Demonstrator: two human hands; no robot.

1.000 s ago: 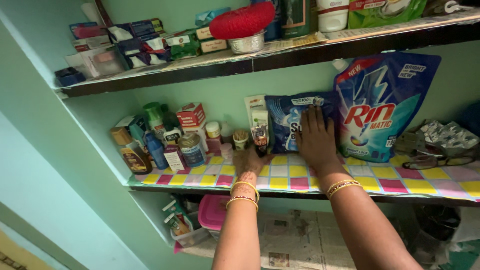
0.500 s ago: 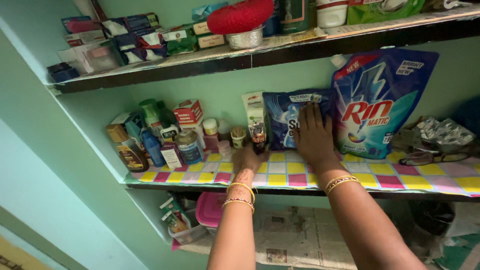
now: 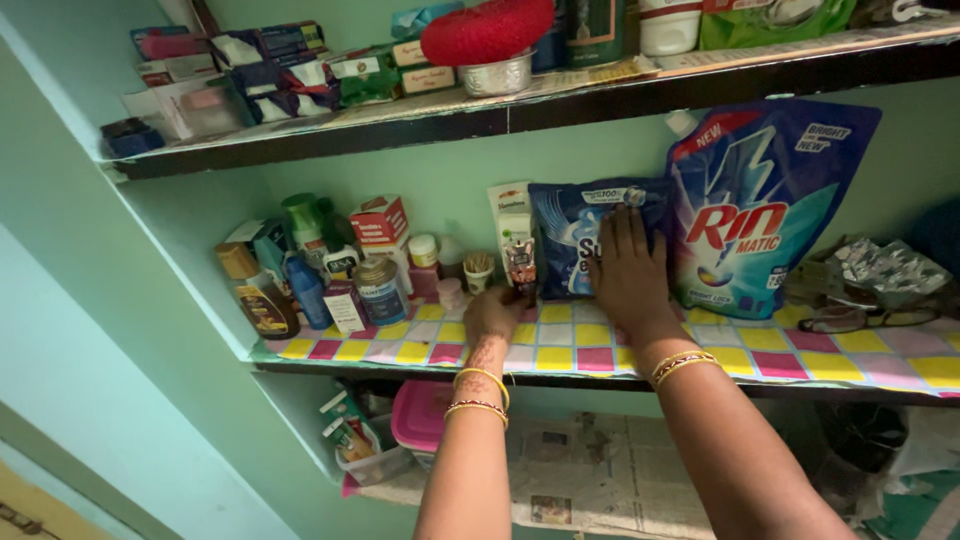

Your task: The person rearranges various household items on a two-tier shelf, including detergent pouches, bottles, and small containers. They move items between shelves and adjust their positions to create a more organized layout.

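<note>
Barely any movement since a second ago: left hand (image 3: 493, 313) crept a touch up and right toward the base of the standing tube (image 3: 517, 243), right hand (image 3: 630, 275) stayed put, camera just wobbled a bit.

Head view, the only one here. Left hand down on the checked shelf liner (image 3: 590, 352), fingers curled at the foot of that white-and-green tube, pinching or steadying its dark lower end. Can't tell for sure if actually gripped, knuckles hide the tips. Tube upright, leaning back on the wall, probably why a light touch at the bottom is enough.

Right hand flat and spread wide open against the small blue pouch (image 3: 585, 238), holding nothing, just pressing it back so it stands. Pouch propped against the wall, edge tucked beside the big blue pouch (image 3: 765, 205), which leans the same way.

Left of the tube: small jars and bottles (image 3: 340, 270) crowded in the corner. Blister packs (image 3: 885, 270) heaped far right. Upper shelf (image 3: 520, 115) carrying boxes and a steel bowl with a red scrubber (image 3: 487, 32).
</note>
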